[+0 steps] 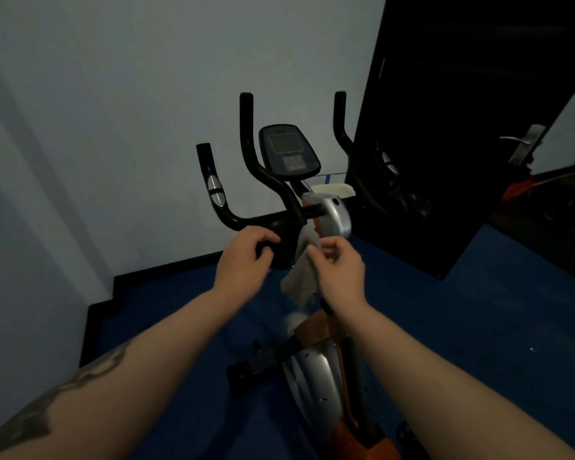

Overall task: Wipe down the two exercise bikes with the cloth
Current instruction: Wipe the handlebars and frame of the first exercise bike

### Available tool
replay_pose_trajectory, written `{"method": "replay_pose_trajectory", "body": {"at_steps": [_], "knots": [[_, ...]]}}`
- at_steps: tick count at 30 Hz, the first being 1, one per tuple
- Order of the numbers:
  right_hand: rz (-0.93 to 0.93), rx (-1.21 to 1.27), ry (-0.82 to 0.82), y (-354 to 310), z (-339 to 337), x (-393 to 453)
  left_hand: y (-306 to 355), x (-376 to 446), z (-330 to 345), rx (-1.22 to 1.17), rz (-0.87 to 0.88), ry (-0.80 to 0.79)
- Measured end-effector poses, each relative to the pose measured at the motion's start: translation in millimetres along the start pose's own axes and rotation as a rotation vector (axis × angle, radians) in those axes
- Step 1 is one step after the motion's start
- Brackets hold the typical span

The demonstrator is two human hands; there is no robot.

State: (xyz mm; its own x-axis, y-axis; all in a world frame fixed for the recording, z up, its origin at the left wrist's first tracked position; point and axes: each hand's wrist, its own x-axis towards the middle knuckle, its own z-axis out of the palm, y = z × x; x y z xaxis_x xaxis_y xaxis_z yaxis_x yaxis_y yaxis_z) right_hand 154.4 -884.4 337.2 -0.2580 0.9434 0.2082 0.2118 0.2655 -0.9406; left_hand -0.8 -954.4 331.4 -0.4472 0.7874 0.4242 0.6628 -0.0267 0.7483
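Observation:
One exercise bike (316,373) with a silver and orange frame stands in front of me, its black handlebar (249,167) and console (287,149) facing the wall. My left hand (246,257) grips the near end of the handlebar's centre bar. My right hand (337,263) pinches a pale cloth (301,283) that hangs beside the handlebar stem, just right of my left hand. A second bike is not in view.
A dark door (462,127) with a metal handle (525,142) stands open at the right, close to the right handlebar horn. The white wall (113,127) lies straight ahead. The floor (445,310) is blue, with a black skirting along the wall.

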Motion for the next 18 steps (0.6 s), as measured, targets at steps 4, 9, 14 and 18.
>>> {"method": "replay_pose_trajectory", "body": {"at_steps": [4,9,14,18], "knots": [[-0.009,0.053,0.023,-6,28,16,-11,21,0,0.047,0.006,0.082],[-0.131,-0.173,-0.128,9,53,16,-27,30,0,-0.048,-0.017,-0.016],[-0.413,-0.699,0.173,30,58,16,-36,34,10,-0.140,-0.044,-0.055],[-0.477,-0.756,0.189,32,76,25,-43,31,20,-0.236,-0.098,-0.086]]}}
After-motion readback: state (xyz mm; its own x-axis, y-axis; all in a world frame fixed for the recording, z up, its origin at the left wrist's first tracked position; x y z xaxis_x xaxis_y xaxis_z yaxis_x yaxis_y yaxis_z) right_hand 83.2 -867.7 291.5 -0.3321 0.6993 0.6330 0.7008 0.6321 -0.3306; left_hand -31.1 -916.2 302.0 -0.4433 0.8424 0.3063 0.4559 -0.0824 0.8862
